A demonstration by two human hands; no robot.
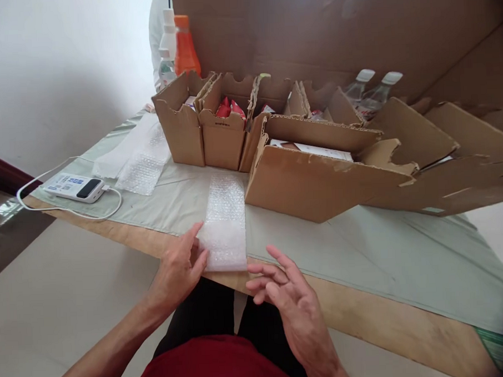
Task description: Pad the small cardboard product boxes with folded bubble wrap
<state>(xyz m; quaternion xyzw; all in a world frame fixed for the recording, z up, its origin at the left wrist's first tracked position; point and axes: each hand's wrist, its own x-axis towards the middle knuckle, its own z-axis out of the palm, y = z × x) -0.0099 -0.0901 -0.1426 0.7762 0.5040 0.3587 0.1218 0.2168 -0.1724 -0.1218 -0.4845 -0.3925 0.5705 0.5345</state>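
Observation:
A strip of clear bubble wrap [225, 228] lies flat on the cloth, its near end at the table's front edge. At its left side is my left hand [178, 269], with thumb and index finger apart and their tips touching or very close to the wrap's edge. My right hand [292, 300] hovers off the near right corner, palm turned inward and fingers spread, holding nothing. More bubble wrap [140, 168] lies in a loose pile farther left.
Cardboard bins [224, 142] holding packets stand across the back, with a wider cardboard box [313, 180] in front of them. A white power bank [74, 187] with a looped cable lies at left. An orange bottle [185, 49] and clear bottles [383, 94] rise behind the bins.

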